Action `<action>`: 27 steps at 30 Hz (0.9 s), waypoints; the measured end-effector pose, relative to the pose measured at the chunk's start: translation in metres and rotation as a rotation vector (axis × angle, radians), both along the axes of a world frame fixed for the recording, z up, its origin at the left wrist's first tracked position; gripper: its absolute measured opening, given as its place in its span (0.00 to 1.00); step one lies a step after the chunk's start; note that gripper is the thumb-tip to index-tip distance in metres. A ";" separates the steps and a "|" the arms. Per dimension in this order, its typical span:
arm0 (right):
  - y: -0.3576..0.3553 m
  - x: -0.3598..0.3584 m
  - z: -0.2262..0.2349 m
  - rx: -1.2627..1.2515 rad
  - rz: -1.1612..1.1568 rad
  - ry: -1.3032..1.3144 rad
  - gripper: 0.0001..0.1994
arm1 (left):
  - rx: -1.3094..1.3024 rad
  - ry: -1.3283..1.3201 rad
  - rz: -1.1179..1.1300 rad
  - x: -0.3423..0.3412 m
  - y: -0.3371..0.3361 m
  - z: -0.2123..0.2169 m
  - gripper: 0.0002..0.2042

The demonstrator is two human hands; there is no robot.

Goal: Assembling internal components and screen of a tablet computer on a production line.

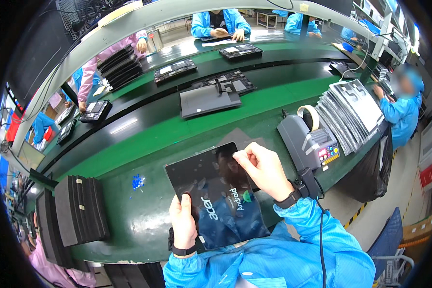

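Note:
A dark tablet (211, 187) with a glossy screen lies tilted in front of me over the green bench. My left hand (183, 223) grips its lower left edge, thumb on the glass. My right hand (264, 169) rests on the upper right part of the screen, fingers pinched on a thin clear film at the tablet's top edge. Both forearms wear blue sleeves and black wrist straps.
A grey tape dispenser (308, 139) with a tape roll stands to my right, next to a fanned stack of printed sheets (350, 113). Black foam pads (79, 209) stand on the left. More tablets and trays (209, 98) lie on the conveyor. Other workers in blue and pink sit around.

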State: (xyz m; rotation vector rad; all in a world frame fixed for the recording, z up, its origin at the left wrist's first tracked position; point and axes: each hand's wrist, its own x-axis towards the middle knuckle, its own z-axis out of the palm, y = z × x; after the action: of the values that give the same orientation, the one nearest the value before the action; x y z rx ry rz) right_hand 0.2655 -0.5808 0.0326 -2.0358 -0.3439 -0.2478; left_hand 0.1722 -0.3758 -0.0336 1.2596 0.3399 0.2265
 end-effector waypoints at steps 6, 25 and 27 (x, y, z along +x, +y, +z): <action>-0.001 0.006 -0.010 0.036 -0.490 -0.219 0.09 | 0.009 -0.151 0.018 0.002 0.003 -0.009 0.13; 0.016 0.022 -0.042 0.434 0.360 0.503 0.22 | -0.001 0.001 0.048 -0.006 0.019 -0.018 0.13; 0.007 0.018 -0.042 0.322 0.277 0.218 0.24 | -0.008 -0.087 0.157 -0.005 0.018 -0.008 0.11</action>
State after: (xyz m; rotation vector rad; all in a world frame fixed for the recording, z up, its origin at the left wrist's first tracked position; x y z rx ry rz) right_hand 0.2834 -0.5734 -0.0095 -1.6568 -0.4157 0.0867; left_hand 0.1672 -0.3573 -0.0413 1.2120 0.3646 0.4128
